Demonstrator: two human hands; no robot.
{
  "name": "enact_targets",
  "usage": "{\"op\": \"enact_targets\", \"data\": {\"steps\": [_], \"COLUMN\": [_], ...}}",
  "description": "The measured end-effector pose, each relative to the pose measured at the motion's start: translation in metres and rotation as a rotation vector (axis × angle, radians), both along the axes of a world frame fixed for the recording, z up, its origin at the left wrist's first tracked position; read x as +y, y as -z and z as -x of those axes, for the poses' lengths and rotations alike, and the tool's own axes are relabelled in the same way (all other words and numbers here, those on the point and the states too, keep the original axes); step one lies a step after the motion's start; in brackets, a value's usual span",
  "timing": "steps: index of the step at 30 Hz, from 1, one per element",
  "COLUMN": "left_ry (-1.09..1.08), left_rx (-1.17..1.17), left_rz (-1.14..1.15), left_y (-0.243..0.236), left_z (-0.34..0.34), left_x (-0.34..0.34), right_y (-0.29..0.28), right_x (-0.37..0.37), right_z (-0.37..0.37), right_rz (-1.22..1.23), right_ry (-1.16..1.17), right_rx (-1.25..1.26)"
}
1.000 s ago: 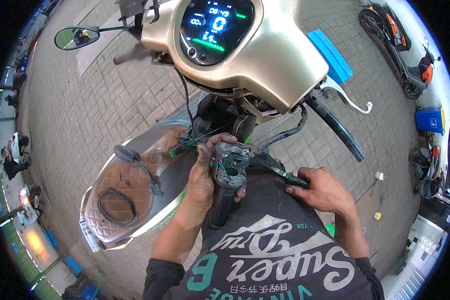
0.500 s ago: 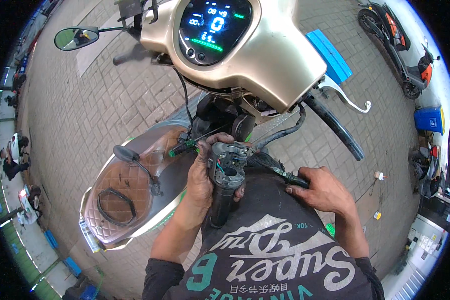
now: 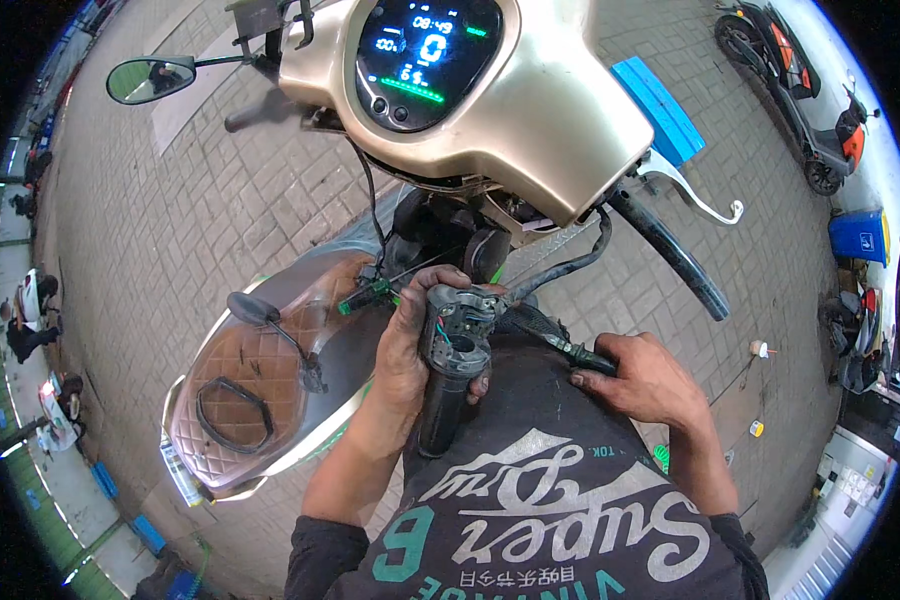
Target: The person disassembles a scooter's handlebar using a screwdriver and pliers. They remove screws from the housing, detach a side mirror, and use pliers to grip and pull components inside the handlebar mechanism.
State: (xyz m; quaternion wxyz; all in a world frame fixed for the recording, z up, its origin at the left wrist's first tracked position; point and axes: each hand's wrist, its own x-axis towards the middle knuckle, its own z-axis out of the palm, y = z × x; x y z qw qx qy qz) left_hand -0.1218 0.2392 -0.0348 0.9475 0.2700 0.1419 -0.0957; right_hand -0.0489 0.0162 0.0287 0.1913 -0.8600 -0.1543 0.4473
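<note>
My left hand (image 3: 402,350) is closed around a black throttle grip (image 3: 444,415), its switch housing (image 3: 462,318) turned up, with thin coloured wires showing inside. A black cable (image 3: 560,276) runs from the housing up towards the scooter's handlebar. My right hand (image 3: 655,378) rests against my shirt, fingers closed on a slim dark-handled tool (image 3: 592,362). The tool's narrow end points left towards the housing; its exact kind is hard to make out. Ahead stands the gold scooter front (image 3: 545,110) with a lit display (image 3: 430,60). Its right handlebar tube (image 3: 675,255) is bare, beside a silver brake lever (image 3: 692,190).
A brown quilted scooter seat (image 3: 232,385) lies to the left, bearing a loose mirror (image 3: 253,308) and a black ring-shaped part (image 3: 235,413). A blue box (image 3: 658,112) sits beyond the brake lever. Parked scooters (image 3: 795,95) and a blue bin (image 3: 858,237) line the right side.
Almost nothing differs. The throttle grip in my left hand has tilted very slightly; my right hand and the tool keep their place.
</note>
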Motion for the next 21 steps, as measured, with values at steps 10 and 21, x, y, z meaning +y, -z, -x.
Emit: {"op": "enact_targets", "data": {"steps": [10,21], "left_ry": [-0.012,-0.006], "left_rx": [-0.048,-0.024], "left_rz": [0.044,0.006], "left_y": [0.0068,0.0017], "left_z": [0.0023,0.0004], "left_x": [-0.0005,-0.0020], "right_y": [-0.0007,0.0017], "right_x": [0.0022,-0.0005], "right_z": [0.0004,0.0007], "right_rz": [0.029,0.027], "right_ry": [-0.007,-0.017], "right_rx": [0.012,0.012]}}
